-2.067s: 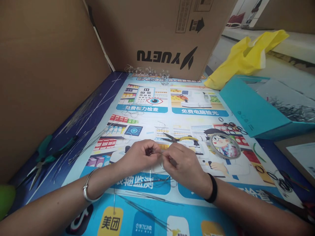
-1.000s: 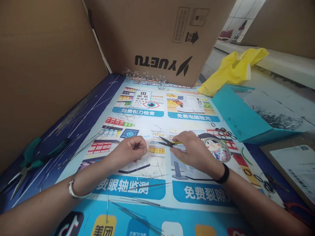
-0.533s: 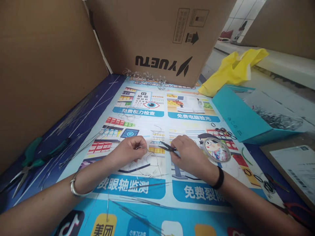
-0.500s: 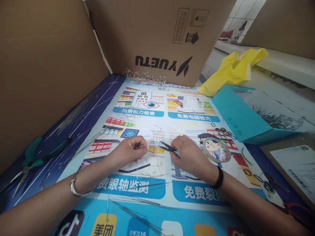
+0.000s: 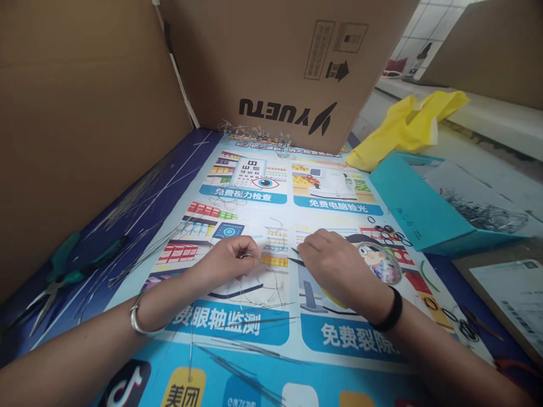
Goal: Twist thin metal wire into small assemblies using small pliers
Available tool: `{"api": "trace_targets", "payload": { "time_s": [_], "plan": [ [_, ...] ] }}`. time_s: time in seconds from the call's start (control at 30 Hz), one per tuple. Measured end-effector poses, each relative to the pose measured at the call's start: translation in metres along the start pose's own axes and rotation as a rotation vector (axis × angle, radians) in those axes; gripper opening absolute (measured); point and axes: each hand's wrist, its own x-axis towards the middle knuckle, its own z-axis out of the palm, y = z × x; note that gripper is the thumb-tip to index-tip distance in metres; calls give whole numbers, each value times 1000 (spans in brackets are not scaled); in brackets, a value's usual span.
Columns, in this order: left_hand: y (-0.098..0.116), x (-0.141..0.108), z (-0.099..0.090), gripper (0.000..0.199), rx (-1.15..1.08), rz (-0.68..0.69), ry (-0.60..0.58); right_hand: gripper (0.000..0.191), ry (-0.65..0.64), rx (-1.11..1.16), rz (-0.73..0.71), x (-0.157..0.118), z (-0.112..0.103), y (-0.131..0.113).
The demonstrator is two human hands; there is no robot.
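Note:
My left hand is closed in a pinch on a thin wire, whose loose loops curl below and to the right of the fingertips. Across a small gap, my right hand is wrapped around a pair of small dark pliers. Only the slim jaws show past the fingers, spread apart and pointing left; the handles are hidden in the palm. Beyond my right wrist lies a round clear dish. Straight lengths of wire are scattered on the printed poster below my hands.
Teal-handled pliers lie at the left. Cardboard walls stand behind and left, with a wire cluster at their foot. Black rings, a blue box of wire pieces and a yellow cloth are at the right.
My right hand has turned and drawn the pliers slightly right, away from my left hand, and the jaws now show apart. My left hand keeps its pinch. The whole view has shifted a little.

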Motion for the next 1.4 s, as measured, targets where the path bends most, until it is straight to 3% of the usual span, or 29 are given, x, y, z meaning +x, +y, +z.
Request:
{"api": "trace_targets", "payload": {
  "time_s": [0.17, 0.43, 0.53, 0.67, 0.77, 0.87, 0.97, 1.2, 1.4],
  "plan": [
    [-4, 2, -1, 5, -15, 39, -32, 14, 3, -162, -265, 27, 0, -11],
    [-1, 2, -1, 3, -21, 39, -38, 14, -79, -196, -382, 53, 4, -10],
    [0, 1, -2, 3, -23, 38, -39, 12, -76, -171, -325, 54, 8, -7],
    [1, 1, -2, 3, -45, 34, -51, 12, 14, -14, -118, 46, 13, -4],
    [1, 2, -2, 5, -57, 36, -56, 13, 83, 305, 73, 35, 15, -8],
    [-1, 2, -2, 3, -39, 44, -64, 13, 194, 650, 152, 24, 16, -16],
    [-2, 2, -3, 3, -19, 44, -71, 13, 279, 816, 232, 17, 20, -22],
    [-4, 4, -3, 3, -45, 43, -88, 14, 434, 890, 204, 16, 25, -30],
    [-3, 4, -4, 3, -64, 45, -85, 15, 487, 910, 185, 18, 26, -34]
  ]
}}
